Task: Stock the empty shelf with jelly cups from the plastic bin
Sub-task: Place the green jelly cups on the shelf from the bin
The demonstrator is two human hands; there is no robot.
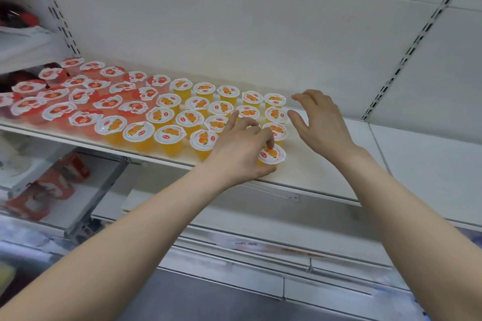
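On white shelf (pixel 326 177): orange jelly cups (pixel 169 135) centre, red jelly cups (pixel 78 96) left, leftmost cropped. Left hand (pixel 241 154) pinches front-row orange cup (pixel 272 155), cup body mostly hidden. Right hand (pixel 319 120) spread, empty, beside the rows. Lower shelf goods (pixel 49 185) blurred.

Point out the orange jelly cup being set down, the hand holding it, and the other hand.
Orange jelly cup (pixel 272 154), head view, on its foil lid.
Left hand (pixel 241 150), head view, on its back.
Right hand (pixel 322 118), head view, on its back.
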